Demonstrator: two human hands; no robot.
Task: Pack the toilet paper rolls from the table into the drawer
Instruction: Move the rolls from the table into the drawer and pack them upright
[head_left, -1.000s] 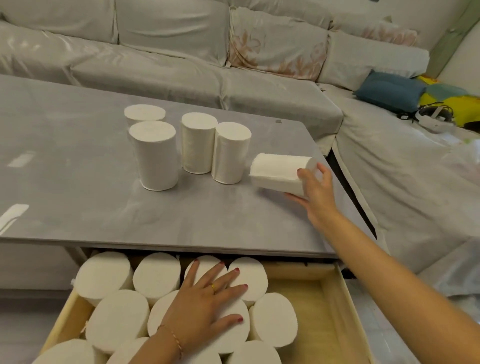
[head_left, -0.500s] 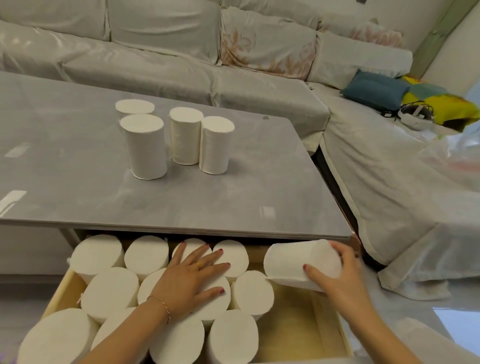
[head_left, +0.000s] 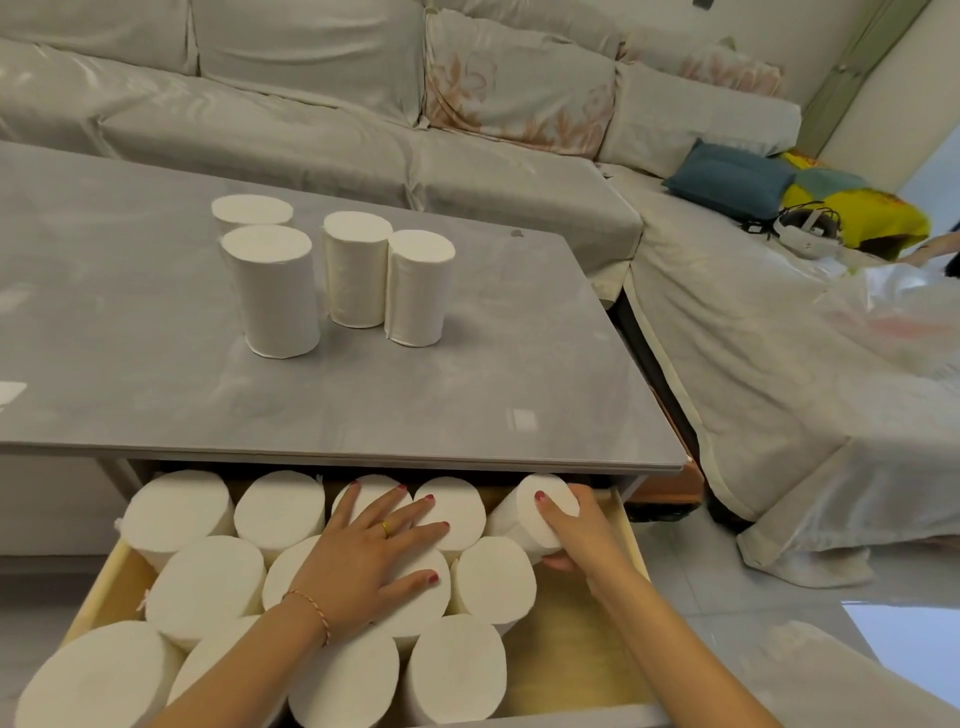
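Grey table (head_left: 156, 405) with four upright toilet paper rolls (head_left: 278, 296).

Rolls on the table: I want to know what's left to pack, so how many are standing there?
4, all upright: back left, front left, middle, right. None seems hidden.

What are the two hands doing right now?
Left hand: open, fingers spread flat on the packed rolls.
Right hand: holding a toilet paper roll in the drawer.

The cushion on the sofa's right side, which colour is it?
The cushion is dark teal-blue; head view.
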